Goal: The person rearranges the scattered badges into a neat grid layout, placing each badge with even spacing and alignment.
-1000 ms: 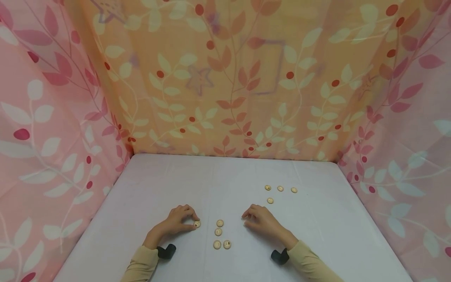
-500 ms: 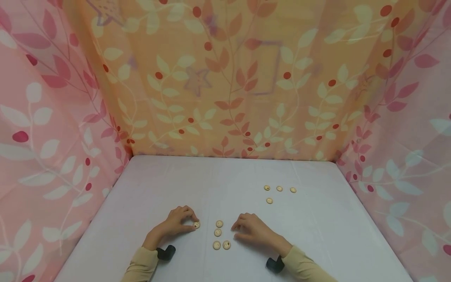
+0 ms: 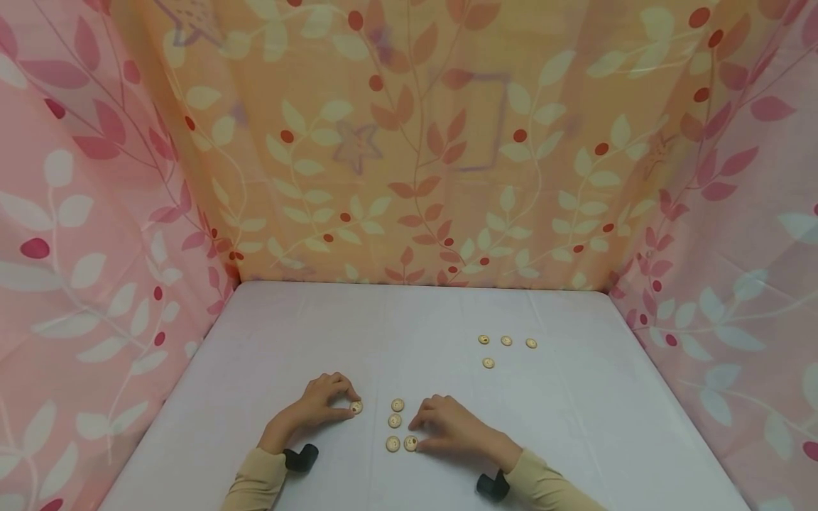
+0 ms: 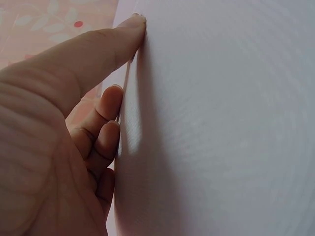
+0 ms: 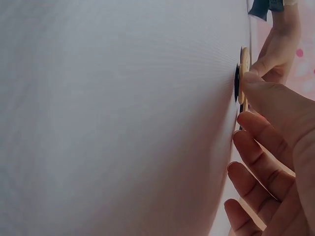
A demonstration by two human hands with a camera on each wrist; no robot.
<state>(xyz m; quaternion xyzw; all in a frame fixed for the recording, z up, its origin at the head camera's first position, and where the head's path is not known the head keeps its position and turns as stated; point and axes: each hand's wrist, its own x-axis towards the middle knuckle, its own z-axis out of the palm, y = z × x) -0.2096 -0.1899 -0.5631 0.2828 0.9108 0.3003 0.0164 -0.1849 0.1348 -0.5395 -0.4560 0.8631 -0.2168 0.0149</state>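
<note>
In the head view my left hand [image 3: 324,399] pinches a small round wooden disc [image 3: 356,407] between thumb and index finger, low over the table. My right hand [image 3: 454,426] reaches in from the right; its thumb tip touches a wooden disc with a dark mark [image 3: 410,443], while the index finger stays apart above it. Left of that disc lies another disc [image 3: 393,443], with two more, an upper disc [image 3: 397,405] and a lower disc [image 3: 395,421], stacked in a column behind. The right wrist view has the thumb [image 5: 253,78] against the disc's edge.
Farther back right, three discs lie in a row, among them a middle disc [image 3: 507,341], with a single disc [image 3: 488,363] in front. All rest on a white table [image 3: 287,319] closed in by patterned curtains [image 3: 415,177]. Black wrist devices [image 3: 302,458] sit at both cuffs.
My right hand has moved left and toward me, from beside the column of discs to the marked disc. The left hand keeps its disc in the same place.
</note>
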